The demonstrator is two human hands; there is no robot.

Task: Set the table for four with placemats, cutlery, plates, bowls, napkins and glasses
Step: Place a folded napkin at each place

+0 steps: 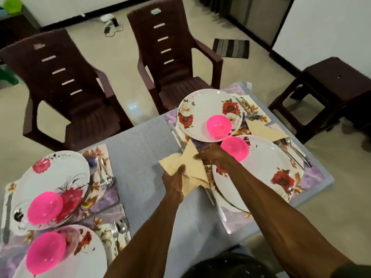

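Note:
Pale yellow napkins lie bunched between two floral plates at the table's middle right. My left hand grips their near end, and my right hand pinches the far edge. Four white floral plates each carry a pink bowl: far right, near right, far left and near left. Another folded napkin rests at the far right beside a fork and spoon. Purple floral placemats lie under the plates, with cutlery beside the left ones.
Two brown plastic chairs stand beyond the table, and a brown stool is at the right. The grey tablecloth is bare down the middle strip. A knife lies left of the far right plate.

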